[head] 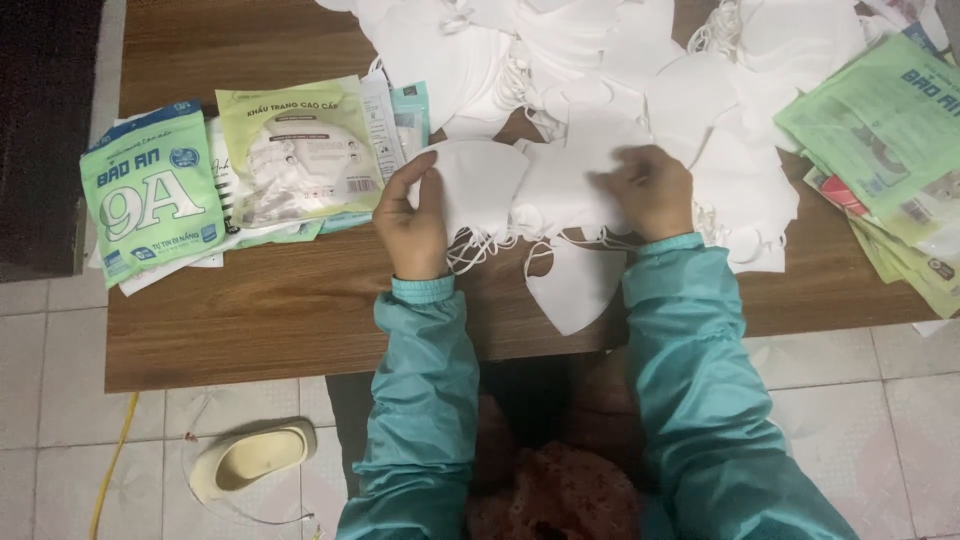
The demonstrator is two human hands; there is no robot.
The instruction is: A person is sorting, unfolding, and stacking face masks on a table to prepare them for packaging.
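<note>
White face masks (520, 190) lie stacked at desk centre — left hand (412, 222) pinches the stack's left edge, right hand (650, 190) presses on its right side w/ fingers curled. More loose masks (600, 50) heaped behind. Green packets (150, 195) at left look sealed & flat; flat packets (880, 120) at right — contents can't be told. Wooden desk (260, 310).

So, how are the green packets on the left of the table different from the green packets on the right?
The left packets lie side by side, nearly square to the table, so two fronts show in full. The right packets are fanned in a tilted stack, each covering most of the next, and run past the picture's edge. The left ones are clear of the white masks; the right ones touch them. Both groups are flat, green and printed.
</note>
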